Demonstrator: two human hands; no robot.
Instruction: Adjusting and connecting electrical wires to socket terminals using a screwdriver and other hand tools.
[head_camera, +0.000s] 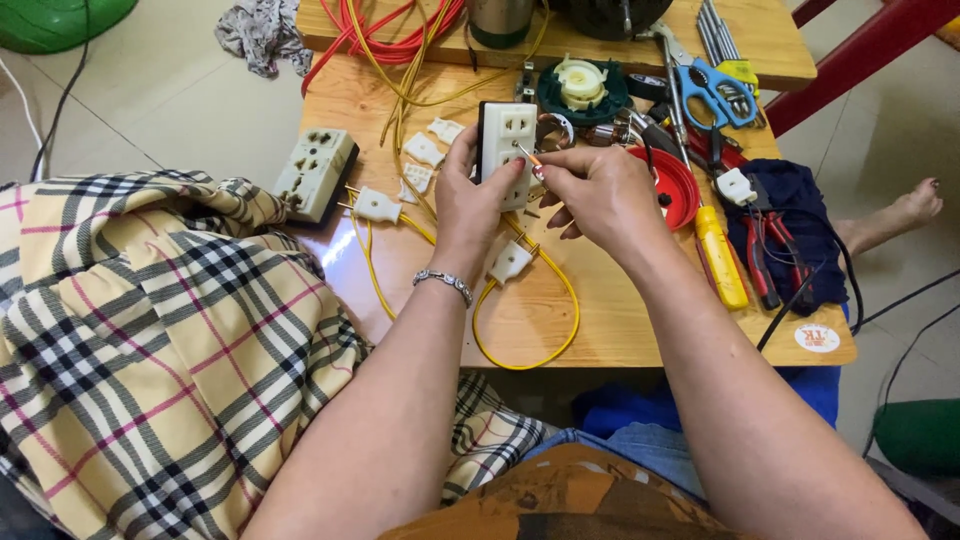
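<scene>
Holding a cream socket block (507, 140) upright above the wooden table (600, 320), the left hand (468, 195) is closed around its lower edge, thumb at the side and fingers behind. The right hand (600, 190) is pinched narrow on a small tool (529, 158), red-tipped and thin, whose point is set against the face of the block near its lower slots; what kind of tool it is cannot be told.

Several risks can be judged from this. The tool is aimed toward the left thumb, so a slip off the plastic could drive the tip into that thumb. The block is gripped only by its bottom part, and pressure from the tool could twist it out of the fingers and drop it onto the table. A yellow wire (560, 300) is looped just under both hands, with 2 white plugs (510, 262) on it; a wrist lowered onto the loop could drag those plugs off the edge. Loose white plastic pieces (425, 150) lie near the left hand and could be swept away by the forearm. A second, larger socket block (315, 172) sits at the table's left edge, partly overhanging, and could be knocked off by the checked cloth (150, 340) beside it.
</scene>
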